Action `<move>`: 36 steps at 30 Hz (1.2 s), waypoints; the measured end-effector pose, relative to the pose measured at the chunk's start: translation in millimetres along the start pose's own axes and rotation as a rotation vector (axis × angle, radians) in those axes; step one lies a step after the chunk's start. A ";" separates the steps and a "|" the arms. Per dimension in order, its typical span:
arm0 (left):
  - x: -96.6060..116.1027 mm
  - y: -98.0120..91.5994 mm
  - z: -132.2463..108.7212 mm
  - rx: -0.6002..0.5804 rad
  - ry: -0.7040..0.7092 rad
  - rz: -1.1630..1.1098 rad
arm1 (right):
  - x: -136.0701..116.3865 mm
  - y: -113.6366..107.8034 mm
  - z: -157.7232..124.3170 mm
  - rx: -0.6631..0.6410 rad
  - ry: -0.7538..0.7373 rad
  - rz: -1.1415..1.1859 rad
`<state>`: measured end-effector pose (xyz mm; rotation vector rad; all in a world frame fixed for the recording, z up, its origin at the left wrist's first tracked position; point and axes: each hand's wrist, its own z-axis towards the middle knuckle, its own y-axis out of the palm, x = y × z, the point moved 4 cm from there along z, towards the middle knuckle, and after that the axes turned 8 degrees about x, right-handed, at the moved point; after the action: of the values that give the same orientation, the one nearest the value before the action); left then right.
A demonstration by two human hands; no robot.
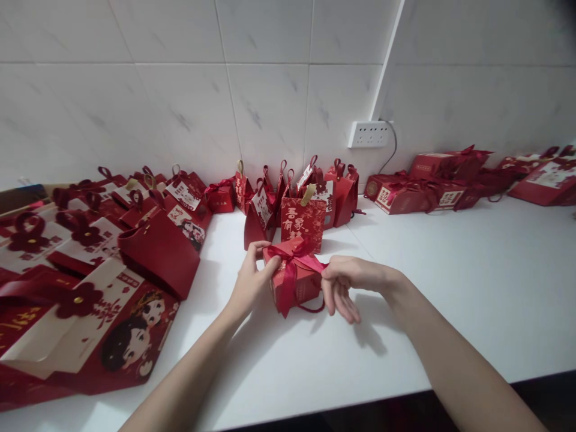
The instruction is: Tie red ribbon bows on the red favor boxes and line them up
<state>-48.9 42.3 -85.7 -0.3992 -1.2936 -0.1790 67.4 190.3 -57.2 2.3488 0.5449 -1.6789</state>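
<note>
The small red gift box (309,289) sits on the white table (454,282), a satiny ribbon (289,283) across its top. At its left side, the left hand (255,277) grips it, thumb on top; at its right, the right hand (342,281) pinches a ribbon end, other fingers loose. The step appears to be shaping the tie; the next move calls for a braced box and gentle pull. Just behind the box stands a printed bag (309,217); left of it, many red bags (159,255).
</note>
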 end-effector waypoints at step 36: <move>14.4 0.0 -13.3 0.202 0.022 -0.078 | 11.3 -25.6 34.9 0.786 -0.338 0.259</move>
<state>-33.1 38.5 -74.8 -0.1741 -1.2928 -0.1163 29.9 202.7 -78.2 2.3185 -0.5602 -2.3668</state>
